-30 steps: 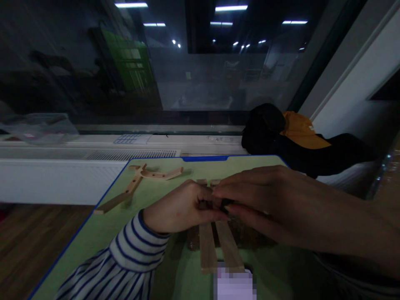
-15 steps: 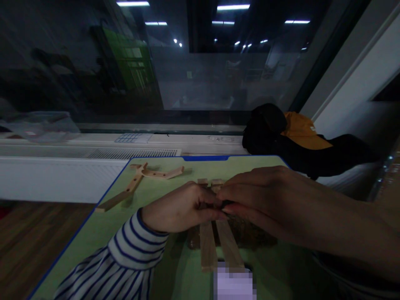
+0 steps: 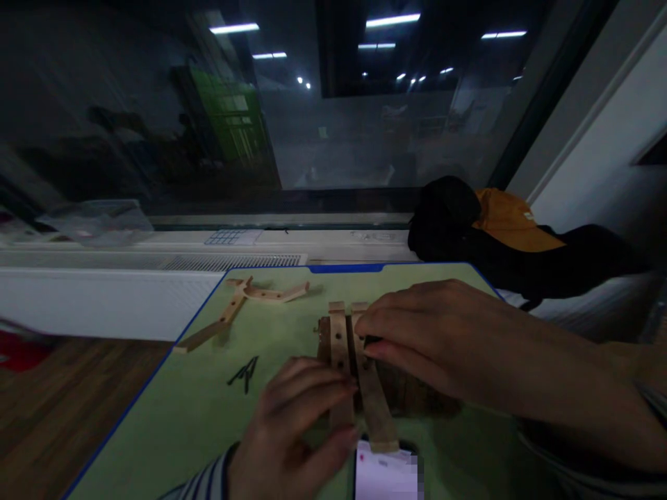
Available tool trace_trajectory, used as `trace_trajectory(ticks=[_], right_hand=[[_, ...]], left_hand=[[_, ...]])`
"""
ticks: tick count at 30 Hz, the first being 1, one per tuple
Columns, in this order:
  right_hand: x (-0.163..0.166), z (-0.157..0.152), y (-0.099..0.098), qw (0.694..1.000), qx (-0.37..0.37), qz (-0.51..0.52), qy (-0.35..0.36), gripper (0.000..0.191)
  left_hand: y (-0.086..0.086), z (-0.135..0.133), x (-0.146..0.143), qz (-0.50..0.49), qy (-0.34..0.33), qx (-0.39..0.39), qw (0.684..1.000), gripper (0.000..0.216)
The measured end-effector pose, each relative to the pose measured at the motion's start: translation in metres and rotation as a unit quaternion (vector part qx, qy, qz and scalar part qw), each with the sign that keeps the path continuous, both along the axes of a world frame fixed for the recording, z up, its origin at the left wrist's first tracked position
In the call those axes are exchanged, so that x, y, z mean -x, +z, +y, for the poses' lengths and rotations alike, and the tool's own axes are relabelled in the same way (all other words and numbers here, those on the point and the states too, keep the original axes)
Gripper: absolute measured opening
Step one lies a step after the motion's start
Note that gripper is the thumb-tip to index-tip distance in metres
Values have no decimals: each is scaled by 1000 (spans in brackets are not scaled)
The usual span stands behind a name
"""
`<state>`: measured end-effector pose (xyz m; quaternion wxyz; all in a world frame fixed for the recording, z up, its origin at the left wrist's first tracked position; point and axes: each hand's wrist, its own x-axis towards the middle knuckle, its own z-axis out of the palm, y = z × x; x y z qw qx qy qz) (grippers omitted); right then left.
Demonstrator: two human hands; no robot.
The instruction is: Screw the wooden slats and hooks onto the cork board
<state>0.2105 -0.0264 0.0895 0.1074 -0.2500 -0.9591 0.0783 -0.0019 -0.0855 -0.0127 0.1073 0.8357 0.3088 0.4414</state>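
Two pale wooden strips with holes, a left strip and a right strip, lie side by side on a brown block. My right hand is closed over the right strip, its thumb and fingers pinching a small dark piece that looks like a screw, mostly hidden. My left hand, slightly blurred, reaches across the lower part of the left strip with thumb and fingers apart. Several dark screws lie in a small heap left of the strips.
A joined wooden piece with holes lies at the board's upper left. A phone lies under the strips' near end. Black clothing and an orange cap rest by the window, and a clear plastic box stands on the sill.
My left hand has left the pinch beside my right hand and moved down and left, its fingers opening. The screws and the left strip's holes now show. My right hand stays at the right strip.
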Motion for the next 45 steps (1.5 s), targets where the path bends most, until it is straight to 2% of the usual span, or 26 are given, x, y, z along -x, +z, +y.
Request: trace_trajectory(ticks=[3,6,11,17,22,26,34,39,45], right_hand=[[1,-2,2,1000,4,-3,7,15],[1,-3,3,1000,20,5,22,16],[-3,-2,1,997,43,33,47,16],[-10,-6,7,995,-73,40,58,18],[-7,-8,10,989,-107,59,84,27],[-4,-8,10,990,-111,55,63,29],[-7,-5,12,989,-130,13,67,28],[-7,-3,8,994,-99,34,28,12],[1,-7,13,991,-123,33,49,28]], left_hand=[[-21,-9,1,14,-16,-62,998,39],[-29,-9,2,57,-39,-64,996,44],[-29,-7,2,48,-35,-48,997,35],[-33,-5,2,46,-52,-9,997,35],[-34,-6,2,35,-58,12,998,34],[-32,-8,2,29,-60,25,997,35],[-32,-6,1,15,-53,31,998,25],[-33,-7,3,22,-50,23,998,25],[-32,-7,4,34,-54,31,998,26]])
